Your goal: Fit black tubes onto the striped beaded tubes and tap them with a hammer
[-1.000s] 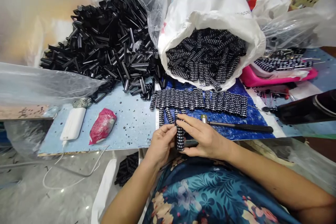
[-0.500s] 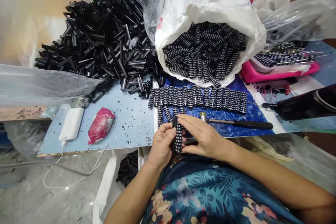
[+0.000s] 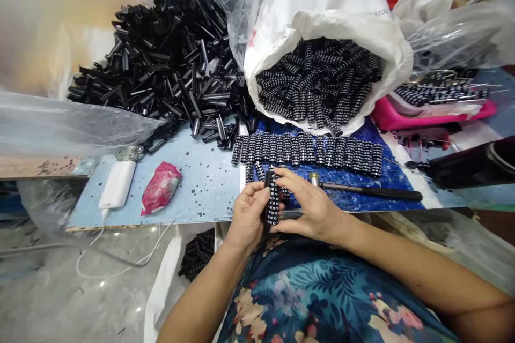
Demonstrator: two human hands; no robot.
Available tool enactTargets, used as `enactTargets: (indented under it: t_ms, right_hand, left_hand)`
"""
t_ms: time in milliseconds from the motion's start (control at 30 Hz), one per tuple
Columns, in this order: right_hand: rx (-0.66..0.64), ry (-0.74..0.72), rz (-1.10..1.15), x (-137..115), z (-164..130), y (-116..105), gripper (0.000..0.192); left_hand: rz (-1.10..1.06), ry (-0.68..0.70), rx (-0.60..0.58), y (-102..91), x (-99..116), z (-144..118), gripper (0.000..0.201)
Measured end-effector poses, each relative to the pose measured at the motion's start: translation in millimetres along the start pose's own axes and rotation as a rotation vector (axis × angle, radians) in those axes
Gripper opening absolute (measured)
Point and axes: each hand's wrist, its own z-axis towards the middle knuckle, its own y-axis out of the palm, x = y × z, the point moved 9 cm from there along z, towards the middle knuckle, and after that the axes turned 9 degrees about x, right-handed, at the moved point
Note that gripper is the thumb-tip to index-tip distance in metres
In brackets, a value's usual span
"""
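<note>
Between my two hands, at the table's front edge, is a black cylinder of number wheels (image 3: 273, 204) with white digits, held upright with a smooth black strip along its left side. My left hand (image 3: 250, 213) grips it from the left, thumb on its face. My right hand (image 3: 311, 204) holds it from the right, its fingers at the upper end and its thumb near the lower end. Just beyond lies a row of similar number-wheel cylinders (image 3: 309, 151) on a blue sheet. A hammer (image 3: 372, 192) with a black handle lies right of my right hand.
A white sack (image 3: 396, 64) full of number-wheel cylinders opens toward me. Black plastic casings (image 3: 161, 59) are heaped at back left. A white power bank (image 3: 117, 185) with a cable and a red wrapped lump (image 3: 161, 188) lie left. A pink tray (image 3: 390, 115) and a black cylindrical object (image 3: 475, 163) stand right.
The view has shifted slightly, so the table's things appear a little farther right. Both hands still hold the cylinder, which has turned a little, and my right fingers have shifted on it.
</note>
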Motion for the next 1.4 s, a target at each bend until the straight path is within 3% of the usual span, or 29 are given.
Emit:
enactTargets:
  t_ms: [200, 400, 500, 567, 600, 667, 733, 800, 867, 1000, 1067, 1167, 1233, 1333, 1400]
  right_hand:
    - [-0.002, -0.020, 0.028, 8.1, -8.4, 2.5, 0.079]
    - [0.029, 0.034, 0.095, 14.5, -8.4, -2.4, 0.097]
    - [-0.045, 0.011, 0.056, 13.5, -10.8, -6.9, 0.100]
    - [-0.069, 0.006, -0.059, 18.6, -21.4, -20.4, 0.094]
    - [-0.057, 0.015, -0.155, 24.5, -30.1, -31.6, 0.087]
    - [0.031, 0.049, -0.443, 41.1, -52.5, -62.4, 0.053]
    - [-0.037, 0.079, -0.692, 61.0, -78.7, -77.6, 0.032]
    - [-0.097, 0.083, -0.784, 73.1, -95.6, -83.3, 0.016]
    - [-0.081, 0.078, -0.757, 71.1, -93.7, -82.3, 0.012]
    - [0.083, 0.051, -0.480, 37.2, -34.5, -61.7, 0.014]
    - [0.090, -0.005, -0.316, 19.9, 5.5, -37.3, 0.014]
    - [0.104, -0.091, -0.250, 8.4, 50.8, -0.5, 0.015]
    - [-0.023, -0.089, -0.356, 15.1, 64.4, 31.5, 0.019]
    - [-0.297, -0.059, -0.537, 28.6, 62.4, 69.6, 0.028]
    - [-0.269, -0.090, -0.489, 19.6, 60.7, 71.1, 0.029]
  left_hand:
    - [0.186, 0.030, -0.081, -4.7, 2.4, -0.2, 0.054]
    - [0.001, -0.256, -0.210, 12.3, -19.9, -5.1, 0.053]
    - [-0.017, -0.252, -0.189, 10.2, -21.6, -5.9, 0.053]
    - [0.076, -0.096, -0.121, -6.8, -8.6, -0.5, 0.051]
    - [0.176, 0.051, -0.066, -20.3, 5.1, 3.2, 0.047]
    - [0.480, 0.414, 0.064, -49.2, 40.3, 6.5, 0.037]
    - [0.847, 0.701, 0.182, -71.7, 67.3, 7.3, 0.028]
    - [1.146, 0.797, 0.234, -87.7, 77.4, 15.8, 0.025]
    - [1.295, 0.750, 0.237, -99.5, 78.4, 29.6, 0.025]
    - [1.237, 0.554, 0.202, -109.2, 71.9, 49.9, 0.028]
    - [1.150, 0.501, 0.206, -111.3, 69.0, 53.4, 0.031]
    - [1.065, 0.480, 0.219, -114.4, 65.4, 54.3, 0.033]
    - [1.046, 0.480, 0.218, -115.7, 63.6, 54.8, 0.034]
    - [1.068, 0.462, 0.212, -116.9, 64.1, 59.4, 0.033]
    - [1.102, 0.438, 0.197, -117.2, 67.2, 65.1, 0.035]
